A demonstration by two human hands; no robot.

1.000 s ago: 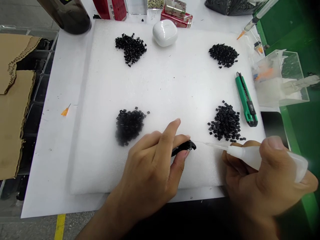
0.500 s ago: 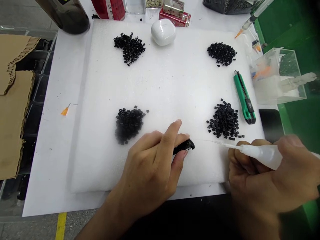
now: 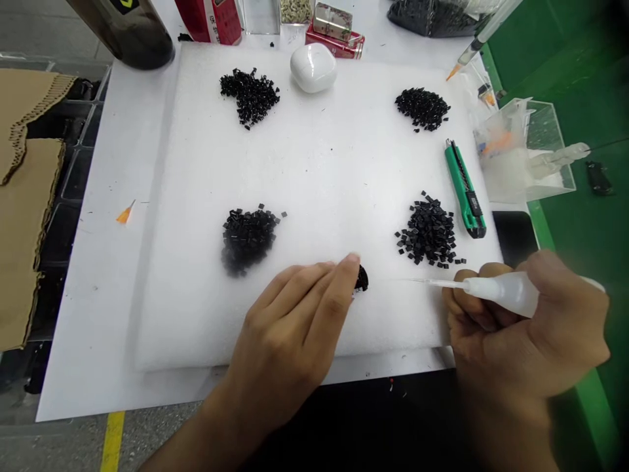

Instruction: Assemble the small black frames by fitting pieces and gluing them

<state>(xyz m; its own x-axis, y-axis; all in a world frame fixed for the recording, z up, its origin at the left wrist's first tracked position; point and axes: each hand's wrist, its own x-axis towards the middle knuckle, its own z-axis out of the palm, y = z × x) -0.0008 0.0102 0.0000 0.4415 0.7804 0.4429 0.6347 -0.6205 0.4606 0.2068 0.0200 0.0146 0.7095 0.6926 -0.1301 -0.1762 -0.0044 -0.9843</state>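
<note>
My left hand (image 3: 295,328) is closed around a small glossy black piece with a curved end (image 3: 362,278), just above the white foam board (image 3: 339,203); the fingers hide most of it. My right hand (image 3: 521,328) grips a white squeeze bottle (image 3: 506,293) with a long thin nozzle. The nozzle points left at the black piece and its tip stays apart from it. A pile of small black square chips (image 3: 430,229) lies beyond the nozzle. Another pile of black chips (image 3: 249,236) lies beyond my left hand.
Two more piles of black bits, one left (image 3: 253,98) and one right (image 3: 422,108), lie farther back. A green utility knife (image 3: 464,187) rests by the board's right edge. At the back stand a white rounded case (image 3: 313,68) and a dark bottle (image 3: 135,33). A clear box (image 3: 553,177) stands right.
My left fingers have shifted over the black piece, and less of it shows. The squeeze bottle remains in my right hand with its nozzle pointing left. The whole view has shifted slightly.
</note>
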